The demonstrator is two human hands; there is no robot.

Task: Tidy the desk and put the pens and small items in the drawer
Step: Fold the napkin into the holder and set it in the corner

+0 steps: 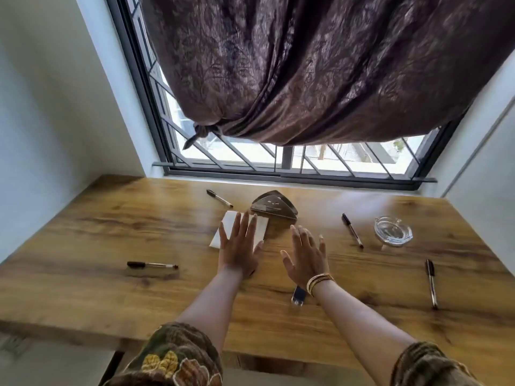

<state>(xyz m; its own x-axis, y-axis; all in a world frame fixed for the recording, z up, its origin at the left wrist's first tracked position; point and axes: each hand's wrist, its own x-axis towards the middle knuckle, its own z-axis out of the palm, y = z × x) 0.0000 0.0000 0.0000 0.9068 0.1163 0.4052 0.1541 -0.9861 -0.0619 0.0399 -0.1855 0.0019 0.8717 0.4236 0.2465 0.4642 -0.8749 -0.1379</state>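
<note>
Reaching forward over the wooden worktop point(111, 232), both of the person's hands are spread flat with straight fingers, palms down, holding nothing. The left hand point(239, 249) lies partly over a white folded paper point(231, 224); whether it presses on the sheet or floats just above cannot be told. The right hand point(306, 257) sits just right of that paper, its grip likewise apart and gripping nothing, with thin gold bangles point(319, 282) on the wrist.

Taking the white paper as the landmark: a brown wedge-shaped holder point(274, 206) stands just behind it to the right, touching or nearly touching its far corner. One black-capped pen point(219, 198) lies behind the paper to the left, near the window edge of the worktop. A second pen point(152, 265) lies well to the left of the paper and nearer the person. A third pen point(352, 230) lies to the right of the paper, past the right hand, and beside it further right stands a clear glass ashtray point(393, 231). A fourth pen point(431, 282) lies far right of the paper, nearer the front edge. A small dark blue item point(298, 295) rests on the wood in front of the paper, partly hidden beneath the right wrist.

Above the far side of the worktop hangs a brown patterned curtain point(306, 65), knotted, over a barred window point(278, 157).
</note>
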